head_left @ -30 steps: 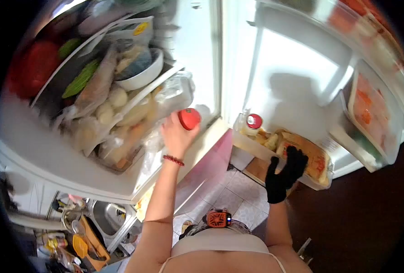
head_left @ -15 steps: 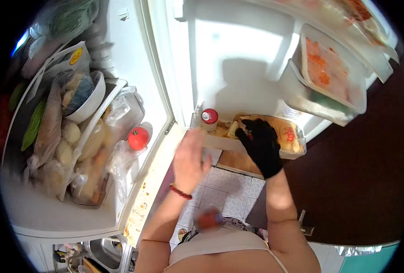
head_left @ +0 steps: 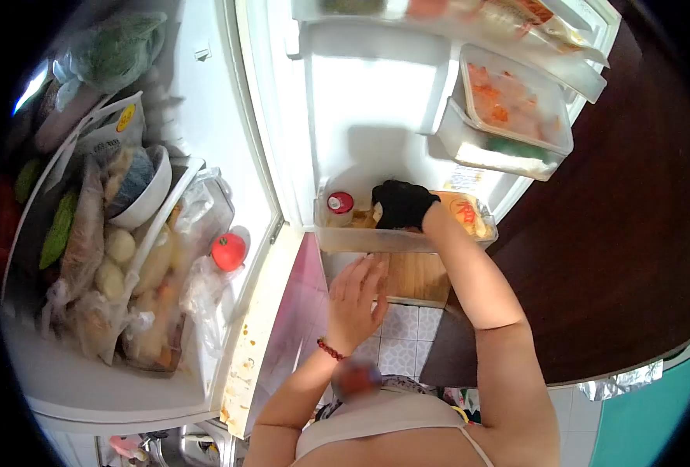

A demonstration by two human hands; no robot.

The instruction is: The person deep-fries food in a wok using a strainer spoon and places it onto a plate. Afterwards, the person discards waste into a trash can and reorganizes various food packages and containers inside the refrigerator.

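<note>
My right hand (head_left: 403,204), in a black glove, reaches down into the lower bin (head_left: 376,240) of the open fridge door. Its fingers are hidden inside, and what they touch cannot be seen. A red-capped container (head_left: 339,204) stands in the bin to the left of the glove. On its right lies a yellowish package (head_left: 467,214) with red lettering. My bare left hand (head_left: 357,300), with a red bead bracelet at the wrist, hangs just below the bin's front. It holds nothing and its fingers are extended.
Stacked plastic boxes (head_left: 508,101) of orange food sit in the upper door. Left, fridge shelves hold a red tomato (head_left: 228,251), a white bowl (head_left: 158,183), a green bitter melon (head_left: 59,229) and bagged food. A dark tabletop (head_left: 609,257) is at right, a wooden board (head_left: 415,280) below the bin.
My gloved right hand has moved left and deeper into the bin, away from the lettered package. The left hand has shifted down and to the right. The view has turned slightly.
</note>
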